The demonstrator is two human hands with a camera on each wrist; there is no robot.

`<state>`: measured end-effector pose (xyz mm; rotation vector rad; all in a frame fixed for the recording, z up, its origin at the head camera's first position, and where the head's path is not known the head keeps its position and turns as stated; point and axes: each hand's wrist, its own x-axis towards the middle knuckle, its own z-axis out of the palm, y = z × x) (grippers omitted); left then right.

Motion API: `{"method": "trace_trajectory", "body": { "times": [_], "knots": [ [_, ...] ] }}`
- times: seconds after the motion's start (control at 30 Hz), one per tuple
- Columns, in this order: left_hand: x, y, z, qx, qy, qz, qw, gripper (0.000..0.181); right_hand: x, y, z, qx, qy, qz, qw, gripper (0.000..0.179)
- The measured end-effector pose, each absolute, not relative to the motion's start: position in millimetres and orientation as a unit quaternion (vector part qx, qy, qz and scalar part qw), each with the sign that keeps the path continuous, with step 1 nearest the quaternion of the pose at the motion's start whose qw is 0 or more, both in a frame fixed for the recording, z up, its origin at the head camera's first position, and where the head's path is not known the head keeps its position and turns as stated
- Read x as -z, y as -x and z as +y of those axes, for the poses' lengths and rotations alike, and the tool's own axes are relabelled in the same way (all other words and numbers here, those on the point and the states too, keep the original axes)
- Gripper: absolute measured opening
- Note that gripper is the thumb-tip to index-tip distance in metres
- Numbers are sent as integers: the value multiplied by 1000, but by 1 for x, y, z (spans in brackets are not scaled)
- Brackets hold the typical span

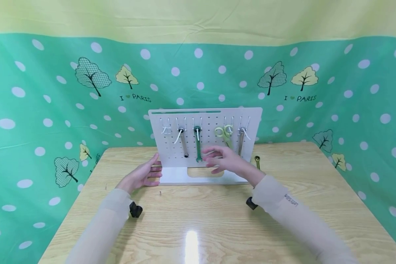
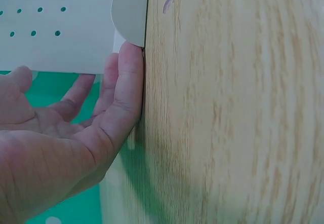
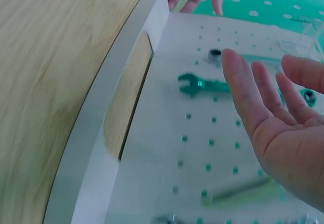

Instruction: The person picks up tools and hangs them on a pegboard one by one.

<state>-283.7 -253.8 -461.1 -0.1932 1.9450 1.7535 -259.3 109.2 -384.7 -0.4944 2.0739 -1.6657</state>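
A white pegboard stand (image 1: 167, 152) stands upright on the table with tools hanging from its hooks. At its left edge is my left hand (image 1: 143, 174), fingers fairly straight; in the left wrist view the fingertips (image 2: 132, 57) meet the corner of the base. My right hand (image 1: 222, 159) is in front of the board, fingers loosely extended and holding nothing. Nearest to it hangs a green wrench (image 1: 198, 146), its open end (image 3: 190, 84) pointing down. A silver wrench (image 1: 184, 143) hangs left of that one. Yellow-green scissors (image 1: 219, 132) and another silver wrench (image 1: 241, 141) hang to the right.
Behind the board's right side, a small wrench (image 1: 257, 161) lies on the wooden table (image 1: 171, 227). An unloaded hook (image 1: 166, 129) is at the board's upper left. A green polka-dot cloth (image 1: 198, 73) hangs behind the table and along its sides.
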Motion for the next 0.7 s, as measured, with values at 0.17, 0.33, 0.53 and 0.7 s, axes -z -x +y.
{"method": "trace_trajectory", "body": {
  "times": [0.17,0.33,0.53,0.7],
  "knots": [
    [460,283,-252,-646,76,716,256,91,387,253,146,589,170,764,201,44],
    [460,283,-252,-645,74,716,255,93,393,250,189,583,147,780,174,48],
    [460,283,-253,-642,67,721,253,97,408,247,238,574,100,800,140,52],
    [461,283,-254,-641,66,721,254,95,425,246,274,567,51,813,122,60]
  ]
}}
